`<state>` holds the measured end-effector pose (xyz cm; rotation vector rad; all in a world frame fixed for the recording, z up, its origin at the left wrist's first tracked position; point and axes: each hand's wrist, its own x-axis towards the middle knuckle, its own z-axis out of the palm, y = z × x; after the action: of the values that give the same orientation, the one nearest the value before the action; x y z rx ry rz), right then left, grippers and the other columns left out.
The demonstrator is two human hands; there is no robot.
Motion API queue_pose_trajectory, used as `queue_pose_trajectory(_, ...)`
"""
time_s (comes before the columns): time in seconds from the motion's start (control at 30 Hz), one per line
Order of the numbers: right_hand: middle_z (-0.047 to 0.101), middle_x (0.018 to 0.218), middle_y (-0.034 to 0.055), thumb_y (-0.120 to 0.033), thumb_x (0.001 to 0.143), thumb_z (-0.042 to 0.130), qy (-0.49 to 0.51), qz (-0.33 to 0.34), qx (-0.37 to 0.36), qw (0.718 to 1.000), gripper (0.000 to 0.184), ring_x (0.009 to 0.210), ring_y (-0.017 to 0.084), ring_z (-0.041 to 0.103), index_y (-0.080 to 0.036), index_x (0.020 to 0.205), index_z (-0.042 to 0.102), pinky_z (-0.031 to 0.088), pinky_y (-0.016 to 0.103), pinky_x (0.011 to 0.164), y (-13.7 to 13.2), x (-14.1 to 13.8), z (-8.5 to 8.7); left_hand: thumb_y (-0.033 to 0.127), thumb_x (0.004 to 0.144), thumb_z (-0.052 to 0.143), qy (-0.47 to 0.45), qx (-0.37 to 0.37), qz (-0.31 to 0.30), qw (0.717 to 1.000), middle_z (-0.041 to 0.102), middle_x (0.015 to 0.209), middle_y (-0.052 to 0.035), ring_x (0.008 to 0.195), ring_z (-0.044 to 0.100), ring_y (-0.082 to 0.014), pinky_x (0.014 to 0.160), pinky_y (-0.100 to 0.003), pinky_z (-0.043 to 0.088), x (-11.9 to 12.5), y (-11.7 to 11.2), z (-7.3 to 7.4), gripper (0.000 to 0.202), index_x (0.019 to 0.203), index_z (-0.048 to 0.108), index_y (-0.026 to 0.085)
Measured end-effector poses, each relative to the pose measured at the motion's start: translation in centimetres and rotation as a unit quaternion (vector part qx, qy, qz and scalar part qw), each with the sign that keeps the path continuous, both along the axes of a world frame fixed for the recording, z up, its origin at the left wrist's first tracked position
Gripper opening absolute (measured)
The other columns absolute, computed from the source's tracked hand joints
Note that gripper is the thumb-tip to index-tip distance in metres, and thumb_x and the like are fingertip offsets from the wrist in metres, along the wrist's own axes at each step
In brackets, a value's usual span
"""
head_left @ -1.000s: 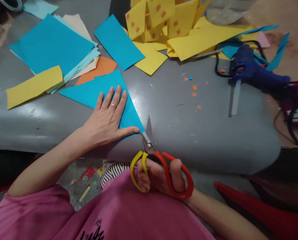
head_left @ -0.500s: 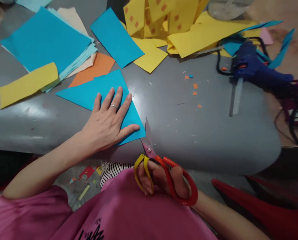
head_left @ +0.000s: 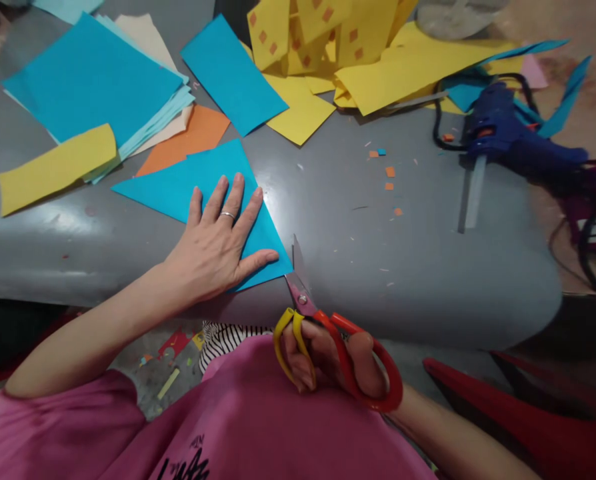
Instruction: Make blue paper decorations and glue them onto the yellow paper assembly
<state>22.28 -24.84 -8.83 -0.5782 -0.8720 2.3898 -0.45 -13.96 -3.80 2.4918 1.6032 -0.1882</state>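
While the left hand (head_left: 213, 252) is pressing spread on blue paper (head_left: 201, 179), the right hand (head_left: 328, 357) is gripping scissors (head_left: 302, 301) — glue gun (head_left: 508, 137) beyond.

The left hand (head_left: 218, 243) lies flat on a blue paper triangle (head_left: 203, 180) on the grey table (head_left: 403, 267), while the right hand (head_left: 333, 360) holds red-and-yellow scissors (head_left: 323, 333) at the triangle's near right corner.

Craft workspace, coloured paper sheets (head_left: 93, 77), glue gun (head_left: 508, 133), grey table (head_left: 428, 267)
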Motion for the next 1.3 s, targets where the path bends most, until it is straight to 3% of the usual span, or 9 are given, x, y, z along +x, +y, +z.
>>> queue_pose_trajectory(0.3, 0.047, 0.067, -0.0023, -0.095, 0.078, 0.024, -0.019, 0.004, 0.006, 1.0, 0.081, 0.057, 0.014, 0.043, -0.02, 0.097, 0.048, 0.037, 0.029, 0.056, -0.6, 0.8, -0.6, 0.076, 0.094, 0.019, -0.01, 0.013, -0.013, 1.0, 0.01, 0.17, -0.0219, 0.155, 0.006, -0.0455, 0.118, -0.07, 0.009, -0.2, -0.4, 0.0, 0.092, 0.163, 0.014, 0.015)
queue_pose_trajectory(0.5, 0.048, 0.078, 0.0, -0.093, 0.08, 0.025, -0.023, 0.027, -0.008, 0.999, 0.081, 0.068, 0.016, 0.046, -0.019, 0.103, 0.05, 0.045, 0.036, 0.072, -0.5, 1.0, 0.4, 0.078, 0.093, 0.018, -0.019, 0.012, -0.032, 0.999, 0.016, 0.169, -0.0211, 0.155, 0.012, -0.0436, 0.119, -0.068, 0.011, 0.4, -1.5, 0.4, 0.094, 0.162, 0.02, 0.015)
queue_pose_trajectory(0.8, 0.048, 0.072, -0.0019, -0.092, 0.081, 0.024, 0.01, -0.017, 0.006, 1.0, 0.078, 0.056, 0.013, 0.043, -0.02, 0.099, 0.048, 0.039, 0.029, 0.056, -1.5, 0.8, -0.8, 0.086, 0.086, 0.02, 0.006, 0.008, -0.016, 1.0, 0.009, 0.168, -0.0259, 0.154, 0.007, -0.0479, 0.118, -0.072, 0.009, 1.1, -1.5, 0.2, 0.108, 0.162, 0.014, 0.01)
queue_pose_trajectory(0.97, 0.048, 0.067, -0.0016, -0.091, 0.082, 0.018, -0.001, -0.031, 0.032, 0.999, 0.08, 0.054, 0.013, 0.045, -0.019, 0.095, 0.05, 0.04, 0.029, 0.053, -1.6, 1.0, -0.4, 0.087, 0.085, 0.019, -0.005, 0.012, -0.016, 1.0, 0.009, 0.168, -0.0258, 0.154, 0.007, -0.0483, 0.118, -0.072, 0.009, 1.1, -1.5, 0.2, 0.11, 0.162, 0.015, 0.01)
queue_pose_trajectory(1.07, 0.048, 0.068, -0.002, -0.09, 0.084, 0.019, 0.006, -0.031, 0.022, 0.999, 0.078, 0.052, 0.012, 0.043, -0.019, 0.096, 0.05, 0.039, 0.028, 0.052, -1.6, 1.0, -0.2, 0.08, 0.091, 0.019, -0.015, 0.006, -0.007, 1.0, 0.014, 0.169, -0.0216, 0.155, 0.01, -0.0451, 0.119, -0.07, 0.012, 0.9, -1.3, 0.6, 0.097, 0.162, 0.02, 0.014)
queue_pose_trajectory(1.2, 0.049, 0.069, -0.001, -0.092, 0.082, 0.021, 0.008, -0.024, 0.026, 0.999, 0.082, 0.055, 0.014, 0.045, -0.019, 0.099, 0.052, 0.04, 0.029, 0.054, -1.3, 0.6, -0.2, 0.056, 0.104, 0.019, -0.022, 0.006, 0.008, 1.0, 0.019, 0.17, -0.0109, 0.156, 0.015, -0.0377, 0.122, -0.064, 0.014, 0.5, -0.9, 1.0, 0.064, 0.16, 0.028, 0.027)
queue_pose_trajectory(1.3, 0.05, 0.072, 0.0007, -0.093, 0.081, 0.017, 0.01, -0.004, 0.024, 1.0, 0.088, 0.062, 0.016, 0.048, -0.017, 0.104, 0.055, 0.04, 0.03, 0.057, -1.0, 0.1, -0.1, 0.051, 0.105, 0.023, -0.017, 0.016, 0.01, 1.0, 0.017, 0.171, -0.0087, 0.157, 0.013, -0.0366, 0.123, -0.062, 0.012, 0.4, -0.8, 0.7, 0.06, 0.161, 0.026, 0.029)
